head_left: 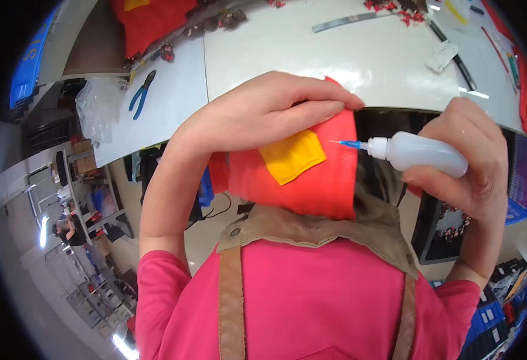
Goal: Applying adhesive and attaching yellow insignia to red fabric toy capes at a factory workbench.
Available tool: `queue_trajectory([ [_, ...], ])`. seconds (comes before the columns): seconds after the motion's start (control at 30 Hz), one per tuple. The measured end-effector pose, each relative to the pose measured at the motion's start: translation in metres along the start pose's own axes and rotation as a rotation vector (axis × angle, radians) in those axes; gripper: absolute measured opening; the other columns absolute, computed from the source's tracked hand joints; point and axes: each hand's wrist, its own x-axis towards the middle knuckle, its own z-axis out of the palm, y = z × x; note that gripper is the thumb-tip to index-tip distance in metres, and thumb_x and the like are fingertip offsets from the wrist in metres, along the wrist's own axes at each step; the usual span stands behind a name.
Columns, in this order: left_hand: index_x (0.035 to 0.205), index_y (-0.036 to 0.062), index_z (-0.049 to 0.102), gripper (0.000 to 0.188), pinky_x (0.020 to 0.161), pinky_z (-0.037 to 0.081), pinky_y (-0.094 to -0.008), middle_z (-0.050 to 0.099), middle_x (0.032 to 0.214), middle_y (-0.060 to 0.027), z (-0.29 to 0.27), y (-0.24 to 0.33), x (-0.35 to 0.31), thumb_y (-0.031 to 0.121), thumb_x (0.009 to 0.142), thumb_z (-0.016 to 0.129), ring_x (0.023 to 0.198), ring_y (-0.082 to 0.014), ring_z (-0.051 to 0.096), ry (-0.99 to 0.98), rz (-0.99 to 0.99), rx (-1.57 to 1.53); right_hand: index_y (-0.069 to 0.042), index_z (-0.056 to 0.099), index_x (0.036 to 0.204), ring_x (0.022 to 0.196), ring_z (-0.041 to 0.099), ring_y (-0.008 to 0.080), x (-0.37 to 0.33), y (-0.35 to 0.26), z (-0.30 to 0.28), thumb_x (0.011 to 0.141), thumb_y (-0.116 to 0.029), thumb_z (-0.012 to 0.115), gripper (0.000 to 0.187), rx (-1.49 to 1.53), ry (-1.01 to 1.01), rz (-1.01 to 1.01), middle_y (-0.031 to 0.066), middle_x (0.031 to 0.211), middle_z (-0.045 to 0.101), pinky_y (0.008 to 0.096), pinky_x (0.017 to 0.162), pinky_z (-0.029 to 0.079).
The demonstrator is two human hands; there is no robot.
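Note:
My left hand (275,111) lies over the top of a piece of red ribbed cloth (338,174), its fingers pressed together along the upper edge, holding it in front of my body. A folded yellow cloth patch (293,157) sits on the red cloth, just below my left fingers. In my right hand (476,156) is a translucent white squeeze bottle (425,155), tilted nearly level. Its blue dispensing tip (350,144) points left and reaches over the right part of the red cloth; whether it touches the cloth, I cannot tell.
Ahead is a white worktable (263,48) with blue-handled pliers (142,95), a clear plastic bag (98,108), a steel ruler (347,23) and a black pen-like tool (458,63). More red cloth (149,24) lies far left. A blue crate (521,180) stands at right.

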Motion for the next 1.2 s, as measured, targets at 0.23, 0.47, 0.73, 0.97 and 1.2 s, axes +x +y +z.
queue_trajectory([
  [0.23,0.118,0.0017,0.06,0.031,0.081,0.049,-0.031,0.067,0.1,-0.0174,-0.027,-0.003,0.004,0.019,0.096,0.049,0.092,-0.0283,0.066,0.284,0.004,0.261,0.001,0.061,0.104,0.087,0.053,0.0099,-0.073,0.058,0.01,0.085,-0.036,0.07,0.043,0.441,0.756,0.533,0.004,0.095,0.06,0.0245,0.077,0.042],
  [0.47,0.117,0.0099,0.061,0.028,0.086,0.041,-0.035,0.068,0.099,-0.0118,-0.026,-0.016,0.044,0.023,0.096,0.049,0.093,-0.0263,0.063,0.249,-0.011,0.639,0.001,0.058,0.114,0.089,0.054,0.0077,-0.059,0.105,-0.004,0.091,-0.025,0.063,0.035,0.242,0.76,0.735,0.0029,0.097,0.061,0.0212,0.08,0.041],
  [0.73,0.113,0.0162,0.064,0.025,0.079,0.036,-0.0364,0.06,0.08,-0.0052,-0.013,-0.066,0.045,0.022,0.089,0.061,0.081,-0.0192,0.056,0.622,0.316,0.854,0.001,0.059,0.112,0.081,0.054,0.0116,-0.068,0.169,-0.01,0.09,-0.028,0.065,0.037,-0.267,0.765,0.814,0.0062,0.091,0.062,0.025,0.075,0.044],
  [0.97,0.097,0.0121,0.063,0.018,0.059,0.044,-0.0308,0.059,0.07,-0.0023,-0.008,-0.083,0.032,0.013,0.08,0.068,0.063,-0.0198,0.058,0.838,0.326,0.975,0.002,0.055,0.118,0.088,0.059,0.0154,-0.057,0.15,-0.005,0.089,-0.025,0.067,0.041,-0.555,0.972,0.623,0.0098,0.1,0.063,0.0255,0.077,0.045],
  [1.2,0.089,0.0123,0.06,0.013,0.054,0.046,-0.0299,0.06,0.066,-0.0014,-0.023,-0.086,0.024,0.012,0.08,0.068,0.06,-0.0188,0.06,0.75,0.456,0.998,-0.005,0.061,0.112,0.106,0.057,0.028,0.061,0.089,0.044,0.085,-0.002,0.06,0.028,-0.374,0.305,0.014,0.0091,0.113,0.062,0.0369,0.092,0.044],
])
